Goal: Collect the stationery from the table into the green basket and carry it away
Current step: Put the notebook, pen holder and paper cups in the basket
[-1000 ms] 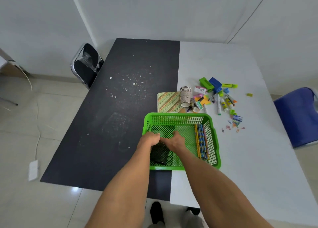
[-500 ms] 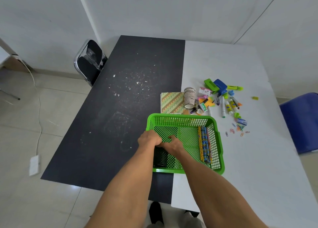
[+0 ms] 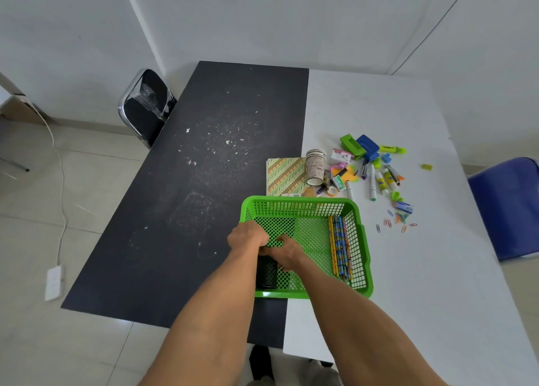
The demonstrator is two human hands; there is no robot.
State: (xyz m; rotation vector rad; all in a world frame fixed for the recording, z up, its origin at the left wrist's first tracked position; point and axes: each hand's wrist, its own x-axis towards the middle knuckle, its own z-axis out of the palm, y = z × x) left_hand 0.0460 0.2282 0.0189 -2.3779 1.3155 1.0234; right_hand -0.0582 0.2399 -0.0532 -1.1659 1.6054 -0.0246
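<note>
The green basket (image 3: 297, 200) stands on the table near its front edge, across the seam between the black and white halves. A black mesh pen holder (image 3: 267, 273) lies on its side in the basket's left part. My left hand (image 3: 248, 237) grips its far end, and my right hand (image 3: 287, 253) curls over it from the right. A bundle of pencils (image 3: 339, 245) lies along the basket's right wall. Behind the basket are a patterned notebook (image 3: 284, 175), stacked paper cups (image 3: 315, 167), a green hole punch (image 3: 350, 143), a blue stapler (image 3: 368, 148), markers (image 3: 372, 181) and loose paper clips (image 3: 396, 222).
A small green sharpener (image 3: 426, 167) lies alone further right on the white tabletop (image 3: 408, 269). The black tabletop (image 3: 204, 181) carries white specks. A black chair (image 3: 145, 105) stands at the far left corner, a blue chair (image 3: 507, 207) at the right. A power strip (image 3: 54, 282) lies on the floor.
Both hands stay on the black holder in the basket's left part, and the left hand has closed in over its end. The view has shifted slightly.
</note>
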